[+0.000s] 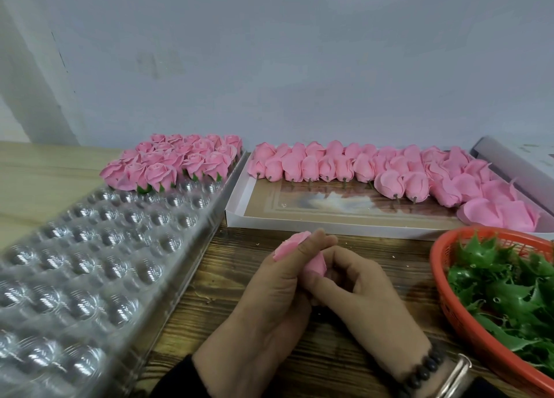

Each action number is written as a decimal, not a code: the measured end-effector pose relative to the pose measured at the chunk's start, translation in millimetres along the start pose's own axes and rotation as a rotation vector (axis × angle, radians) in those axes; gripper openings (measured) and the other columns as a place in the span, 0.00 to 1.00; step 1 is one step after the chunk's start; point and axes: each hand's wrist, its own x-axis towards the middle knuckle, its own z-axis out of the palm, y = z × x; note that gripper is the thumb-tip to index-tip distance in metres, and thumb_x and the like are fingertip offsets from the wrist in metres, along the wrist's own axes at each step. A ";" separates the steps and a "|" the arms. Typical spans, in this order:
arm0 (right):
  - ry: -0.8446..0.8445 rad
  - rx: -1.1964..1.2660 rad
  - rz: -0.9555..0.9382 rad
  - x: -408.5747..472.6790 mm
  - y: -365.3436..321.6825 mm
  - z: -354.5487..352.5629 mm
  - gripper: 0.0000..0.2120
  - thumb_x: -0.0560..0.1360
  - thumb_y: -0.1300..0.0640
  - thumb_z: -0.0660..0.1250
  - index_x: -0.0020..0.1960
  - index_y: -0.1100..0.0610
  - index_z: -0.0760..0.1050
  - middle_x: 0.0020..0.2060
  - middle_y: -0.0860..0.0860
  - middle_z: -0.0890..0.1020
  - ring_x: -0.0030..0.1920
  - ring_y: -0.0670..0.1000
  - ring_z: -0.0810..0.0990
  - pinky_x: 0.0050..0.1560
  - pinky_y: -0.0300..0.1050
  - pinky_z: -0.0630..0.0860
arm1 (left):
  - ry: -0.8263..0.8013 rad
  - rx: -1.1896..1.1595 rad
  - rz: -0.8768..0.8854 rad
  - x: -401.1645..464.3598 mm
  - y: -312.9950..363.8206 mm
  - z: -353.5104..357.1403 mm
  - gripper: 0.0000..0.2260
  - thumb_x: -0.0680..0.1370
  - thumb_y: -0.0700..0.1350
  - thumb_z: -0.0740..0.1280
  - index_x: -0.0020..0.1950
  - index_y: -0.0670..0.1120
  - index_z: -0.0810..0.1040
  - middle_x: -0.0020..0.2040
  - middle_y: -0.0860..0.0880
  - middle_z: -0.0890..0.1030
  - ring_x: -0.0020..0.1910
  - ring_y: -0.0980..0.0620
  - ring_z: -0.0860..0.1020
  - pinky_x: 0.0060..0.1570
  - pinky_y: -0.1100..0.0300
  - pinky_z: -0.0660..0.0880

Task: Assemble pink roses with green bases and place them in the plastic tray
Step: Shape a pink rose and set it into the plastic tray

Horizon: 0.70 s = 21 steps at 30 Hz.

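Both hands, left hand [269,280] and right hand [359,289], clamped together around one soft pink rose [314,264].

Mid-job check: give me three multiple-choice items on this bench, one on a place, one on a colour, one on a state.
1. Where do the finished roses sit in the plastic tray?
A. far end
B. near end
C. middle

2. What colour is the basket that holds the green bases?
A. blue
B. orange-red
C. white

3. What are the hands doing?
A. resting flat
B. both holding one pink rose
C. reaching into the basket

Answers: 1 A, only the far cups are filled; 2 B, its rim shows orange-red; 3 B, left hand and right hand meet around the pink rose.
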 end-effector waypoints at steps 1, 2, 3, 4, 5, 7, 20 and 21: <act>-0.013 0.008 0.005 -0.3 -0.3 0.2 0.06 0.68 0.55 0.70 0.41 0.57 0.78 0.29 0.55 0.77 0.32 0.49 0.73 0.35 0.42 0.71 | 0.007 0.003 -0.001 0.5 0.4 -0.8 0.15 0.58 0.49 0.78 0.39 0.42 0.84 0.42 0.42 0.81 0.45 0.45 0.80 0.55 0.49 0.73; -0.016 0.015 0.002 -0.2 -0.6 0.8 0.06 0.67 0.55 0.70 0.43 0.56 0.78 0.31 0.55 0.78 0.33 0.48 0.74 0.36 0.42 0.72 | 0.005 -0.010 0.005 0.8 0.5 -1.5 0.12 0.61 0.48 0.78 0.38 0.43 0.84 0.41 0.42 0.82 0.44 0.45 0.80 0.55 0.49 0.74; -0.010 0.017 -0.005 -0.3 -0.3 1.7 0.08 0.67 0.56 0.71 0.45 0.55 0.77 0.34 0.55 0.80 0.33 0.48 0.75 0.38 0.42 0.73 | -0.009 -0.031 0.018 0.7 0.5 -1.4 0.09 0.64 0.48 0.76 0.37 0.43 0.84 0.40 0.42 0.82 0.43 0.46 0.81 0.53 0.50 0.76; 0.005 0.008 -0.010 -0.3 1.2 2.6 0.12 0.65 0.57 0.72 0.48 0.53 0.76 0.37 0.53 0.81 0.34 0.48 0.75 0.40 0.42 0.74 | -0.025 -0.048 0.032 0.2 0.3 -0.8 0.06 0.66 0.47 0.73 0.35 0.44 0.84 0.39 0.42 0.82 0.41 0.46 0.81 0.50 0.52 0.78; 0.021 -0.013 -0.010 -0.4 2.5 3.3 0.16 0.63 0.57 0.73 0.49 0.51 0.74 0.39 0.51 0.81 0.34 0.47 0.76 0.40 0.41 0.75 | -0.034 -0.061 0.038 0.1 0.1 -0.3 0.06 0.67 0.47 0.71 0.34 0.45 0.83 0.39 0.42 0.82 0.40 0.46 0.81 0.48 0.53 0.79; 0.050 -0.065 -0.018 -0.7 3.4 4.3 0.16 0.61 0.57 0.73 0.47 0.51 0.73 0.37 0.47 0.80 0.33 0.45 0.76 0.37 0.37 0.74 | -0.046 -0.075 0.045 -0.1 -0.9 0.4 0.06 0.68 0.46 0.70 0.34 0.45 0.83 0.38 0.42 0.82 0.39 0.47 0.82 0.45 0.54 0.80; 0.020 0.017 -0.016 -0.8 -0.2 1.3 0.04 0.67 0.58 0.70 0.38 0.56 0.75 0.28 0.48 0.76 0.31 0.44 0.72 0.33 0.36 0.70 | -0.069 -0.023 0.034 2.9 -0.7 -4.4 0.17 0.60 0.47 0.77 0.43 0.39 0.82 0.46 0.38 0.80 0.46 0.43 0.81 0.43 0.56 0.79; -0.003 0.038 -0.014 -1.0 -1.1 -0.1 0.04 0.69 0.58 0.70 0.38 0.57 0.77 0.28 0.50 0.77 0.31 0.45 0.73 0.33 0.35 0.70 | -0.063 -0.014 0.029 3.8 -0.6 -5.8 0.20 0.59 0.47 0.77 0.46 0.37 0.82 0.45 0.38 0.80 0.46 0.43 0.81 0.43 0.57 0.79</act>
